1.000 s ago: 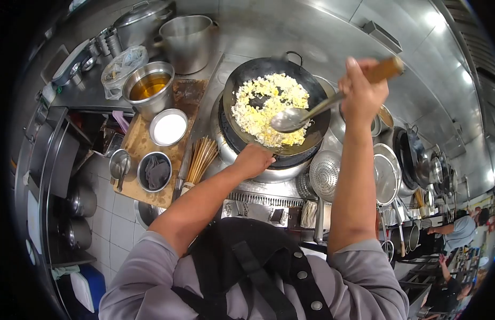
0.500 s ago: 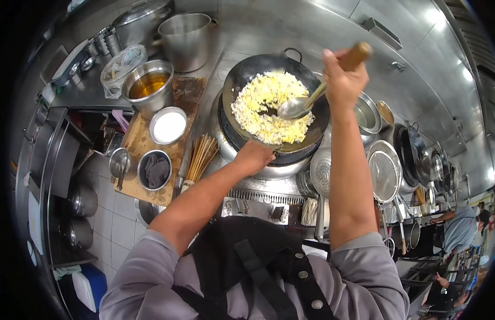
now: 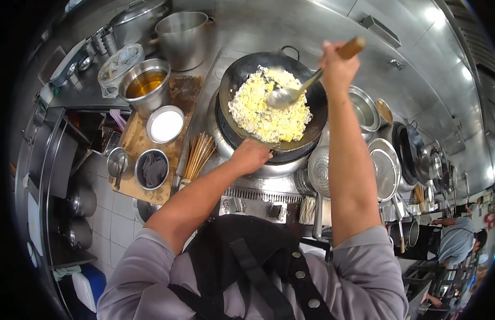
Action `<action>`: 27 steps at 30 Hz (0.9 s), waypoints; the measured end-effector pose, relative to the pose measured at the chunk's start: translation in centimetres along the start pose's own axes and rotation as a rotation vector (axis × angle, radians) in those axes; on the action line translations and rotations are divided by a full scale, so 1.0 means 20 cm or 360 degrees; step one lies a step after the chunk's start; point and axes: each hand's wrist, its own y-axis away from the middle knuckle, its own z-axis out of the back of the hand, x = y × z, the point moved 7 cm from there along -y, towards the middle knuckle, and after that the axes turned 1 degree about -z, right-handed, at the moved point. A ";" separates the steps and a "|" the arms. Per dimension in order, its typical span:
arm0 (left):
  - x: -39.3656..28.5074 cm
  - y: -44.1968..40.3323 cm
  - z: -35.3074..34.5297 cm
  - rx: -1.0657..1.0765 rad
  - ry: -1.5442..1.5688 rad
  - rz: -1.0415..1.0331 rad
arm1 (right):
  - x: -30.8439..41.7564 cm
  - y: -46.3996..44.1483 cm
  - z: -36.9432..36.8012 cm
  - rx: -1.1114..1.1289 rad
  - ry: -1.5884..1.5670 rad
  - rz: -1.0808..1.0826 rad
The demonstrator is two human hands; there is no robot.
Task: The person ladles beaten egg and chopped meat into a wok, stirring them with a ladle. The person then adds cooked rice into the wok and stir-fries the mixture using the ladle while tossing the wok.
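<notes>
A dark wok (image 3: pixel 314 101) sits on the stove ring, with yellow and white fried rice (image 3: pixel 253 109) spread over its bottom. My left hand (image 3: pixel 251 156) is closed around the near edge of the wok, where its handle is mostly hidden by the fingers. Above the wok's right side, my right hand (image 3: pixel 339 66) grips the wooden handle of a metal ladle (image 3: pixel 282 98). The ladle's bowl rests in the rice near the middle and looks slightly blurred.
To the left, a wooden board (image 3: pixel 131 140) holds a pot of amber liquid (image 3: pixel 146 85), a bowl of white contents (image 3: pixel 166 126) and a bowl with a dark cloth (image 3: pixel 152 169). Skewer-like sticks (image 3: pixel 199 154) stand beside it. Strainers (image 3: pixel 385 173) lie right. Another person (image 3: pixel 454 240) stands far right.
The ladle has moved left and slightly up through the rice, and my right hand has shifted left with it. Rice now covers part of the earlier bare patch. My left hand keeps its hold.
</notes>
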 end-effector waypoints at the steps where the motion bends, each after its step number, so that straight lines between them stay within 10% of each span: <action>1: 0.00 0.00 0.00 0.0042 0.0009 0.0028 | 0.09 0.00 0.01 -0.0014 -0.0166 0.0005; 4: 0.00 0.01 0.01 -0.0064 0.0060 -0.0024 | 0.07 0.19 0.13 -0.0115 0.0316 0.0574; 8: -0.01 0.01 0.00 -0.0126 -0.0007 -0.0068 | 0.04 0.01 0.26 -0.0190 -0.0063 0.0010; 27: -0.01 0.02 0.00 -0.0173 0.0021 -0.0093 | 0.02 -0.06 0.24 -0.0300 -0.0294 0.0192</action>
